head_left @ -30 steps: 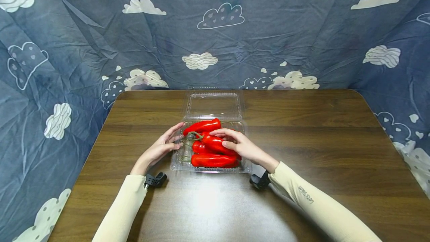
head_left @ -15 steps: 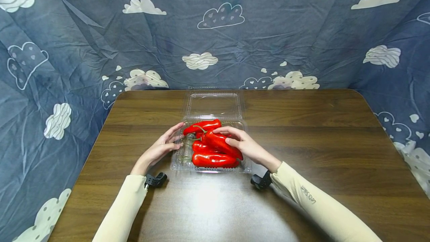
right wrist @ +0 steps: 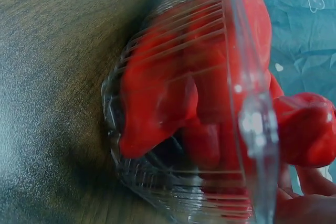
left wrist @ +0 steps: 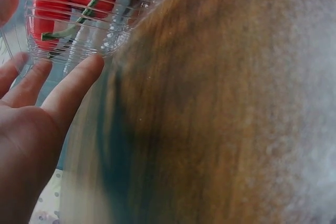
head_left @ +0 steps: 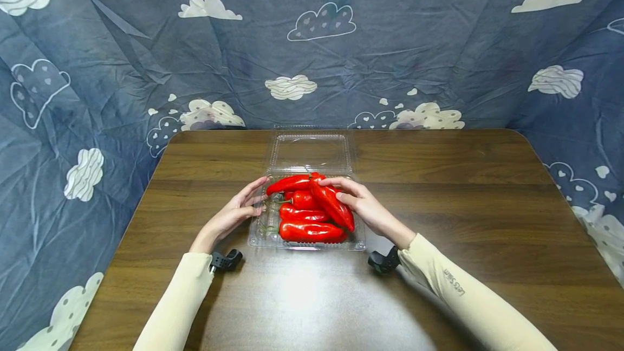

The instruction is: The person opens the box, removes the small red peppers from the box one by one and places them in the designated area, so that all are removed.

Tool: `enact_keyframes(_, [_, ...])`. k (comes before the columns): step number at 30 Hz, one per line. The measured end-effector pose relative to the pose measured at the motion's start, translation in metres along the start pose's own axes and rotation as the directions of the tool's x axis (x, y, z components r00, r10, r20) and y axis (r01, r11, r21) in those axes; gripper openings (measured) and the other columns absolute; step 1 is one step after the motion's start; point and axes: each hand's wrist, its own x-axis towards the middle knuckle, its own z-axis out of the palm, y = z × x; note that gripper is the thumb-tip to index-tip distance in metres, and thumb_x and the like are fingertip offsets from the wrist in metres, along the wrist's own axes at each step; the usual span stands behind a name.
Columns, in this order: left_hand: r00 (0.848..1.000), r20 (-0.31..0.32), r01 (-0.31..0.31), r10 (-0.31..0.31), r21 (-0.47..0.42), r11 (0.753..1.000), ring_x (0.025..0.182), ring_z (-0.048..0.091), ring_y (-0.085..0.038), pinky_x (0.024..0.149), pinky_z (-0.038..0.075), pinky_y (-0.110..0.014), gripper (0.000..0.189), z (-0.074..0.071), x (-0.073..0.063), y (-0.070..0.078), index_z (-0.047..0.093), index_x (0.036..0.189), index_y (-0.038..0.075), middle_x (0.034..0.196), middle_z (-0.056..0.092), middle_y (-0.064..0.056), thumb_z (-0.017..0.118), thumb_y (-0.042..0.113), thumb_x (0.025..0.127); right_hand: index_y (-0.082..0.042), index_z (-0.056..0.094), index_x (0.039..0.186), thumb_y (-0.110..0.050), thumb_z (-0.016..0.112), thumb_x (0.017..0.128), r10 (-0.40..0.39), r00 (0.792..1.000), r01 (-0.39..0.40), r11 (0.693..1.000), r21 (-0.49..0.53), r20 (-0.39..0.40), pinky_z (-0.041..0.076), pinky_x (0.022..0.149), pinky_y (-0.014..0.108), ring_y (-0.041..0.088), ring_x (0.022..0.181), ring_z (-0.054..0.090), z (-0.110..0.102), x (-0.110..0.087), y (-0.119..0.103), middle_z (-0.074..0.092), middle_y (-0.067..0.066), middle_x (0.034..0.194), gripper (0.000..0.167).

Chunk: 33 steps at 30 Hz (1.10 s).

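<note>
"Listing the right hand (head_left: 368, 206) first, with the container (head_left: 263, 243) as dial and 12 at the far side. State?"

"At 3 o'clock. Thumb and fingers partly bent, pinching one red pepper (head_left: 333, 206). Said pepper slants across the others on the 3 o'clock side, one end near 12, the other near 4."

"Left hand (head_left: 230, 218)?"

"At 9 o'clock. Fingers spread, nearly straight, tips touching the side wall; nothing grasped."

"Container particulars?"

"One, clear plastic, ribbed walls, set on the bench (head_left: 463, 205). Lid (head_left: 312, 154), clear, folded back at 12."

"Remaining contents?"

"Back pepper (head_left: 288, 183), red, towards 11. Stemmed pepper (head_left: 303, 200), red, near the centre, stem to 9. Front pepper (head_left: 312, 232), red, at 6. Others between and beneath; full count cannot be told."

"Surroundings?"

"Left sleeve (head_left: 176, 301), cream, at 7. Right sleeve (head_left: 470, 297), cream, lettered, at 4. Cloth backdrop (head_left: 390, 42), blue-grey, white cloud print, beyond the bench at 12."
</note>
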Motion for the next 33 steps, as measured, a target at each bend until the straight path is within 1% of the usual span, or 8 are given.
enact_keyframes(5, [1.0,0.0,-0.002,0.002,0.001,1.0,0.135,0.021,-0.044,0.104,0.039,-0.038,0.075,0.0,0.0,0.0,0.012,0.153,0.004,0.159,0.007,-0.013,0.045,-0.014,0.087,0.005,0.047,0.135,0.002,0.042,0.095,-0.004,1.0,0.005,0.998,0.06,-0.023,0.05,0.087,0.029,0.024,0.109,0.053,-0.004,-0.002,0.0,0.046,0.02,0.137,0.04])
enact_keyframes(10, [1.0,0.001,-0.004,0.004,-0.013,1.0,0.136,0.02,-0.044,0.104,0.04,-0.036,0.076,0.0,0.0,0.0,0.012,0.153,0.003,0.159,0.007,-0.014,0.045,-0.014,0.087,0.004,0.046,0.136,0.003,0.043,0.095,-0.025,0.998,0.029,0.996,0.08,-0.051,0.052,0.088,0.032,0.023,0.109,0.055,-0.01,-0.004,0.0,0.048,0.022,0.133,0.041])
enact_keyframes(13, [1.0,-0.001,-0.003,0.003,-0.025,1.0,0.137,0.019,-0.044,0.104,0.039,-0.037,0.076,0.001,0.0,0.001,0.012,0.153,0.003,0.159,0.007,-0.014,0.045,-0.014,0.086,0.004,0.046,0.136,0.003,0.044,0.093,-0.032,0.997,0.039,0.995,0.089,-0.072,0.052,0.087,0.033,0.023,0.11,0.055,-0.013,-0.006,0.0,0.048,0.022,0.134,0.043])
enact_keyframes(18, [1.0,0.0,-0.007,0.007,-0.029,1.0,0.137,0.018,-0.043,0.104,0.04,-0.037,0.076,0.002,-0.001,0.002,0.012,0.153,0.003,0.159,0.008,-0.014,0.044,-0.015,0.087,0.003,0.047,0.136,0.004,0.05,0.09,-0.04,0.992,0.049,0.996,0.075,-0.119,0.053,0.085,0.032,0.022,0.11,0.054,-0.02,-0.009,-0.002,0.048,0.021,0.134,0.046])
enact_keyframes(23, [1.0,0.0,-0.013,0.013,-0.037,0.999,0.137,0.017,-0.044,0.103,0.04,-0.035,0.076,0.002,-0.001,0.001,0.011,0.153,0.003,0.158,0.007,-0.015,0.043,-0.015,0.086,0.002,0.048,0.135,0.004,0.054,0.09,-0.053,0.986,0.061,0.997,0.048,-0.158,0.054,0.081,0.03,0.021,0.109,0.055,-0.028,-0.012,0.0,0.05,0.02,0.132,0.046])
enact_keyframes(28, [1.0,0.001,-0.014,0.014,-0.034,0.999,0.137,0.018,-0.044,0.103,0.041,-0.034,0.075,0.002,0.0,0.0,0.011,0.153,0.003,0.158,0.007,-0.015,0.043,-0.015,0.087,0.001,0.049,0.134,0.004,0.054,0.09,-0.067,0.98,0.079,0.995,0.055,-0.189,0.053,0.084,0.029,0.019,0.106,0.057,-0.037,-0.017,0.004,0.053,0.016,0.128,0.044])
enact_keyframes(33, [1.0,-0.003,-0.009,0.009,-0.029,1.0,0.137,0.019,-0.044,0.102,0.042,-0.033,0.076,0.002,-0.001,0.001,0.012,0.153,0.003,0.158,0.008,-0.015,0.044,-0.014,0.087,0.0,0.049,0.134,0.003,0.053,0.091,-0.062,0.972,0.078,0.995,0.059,-0.227,0.054,0.084,0.029,0.019,0.105,0.057,-0.047,-0.022,0.007,0.054,0.011,0.124,0.044])
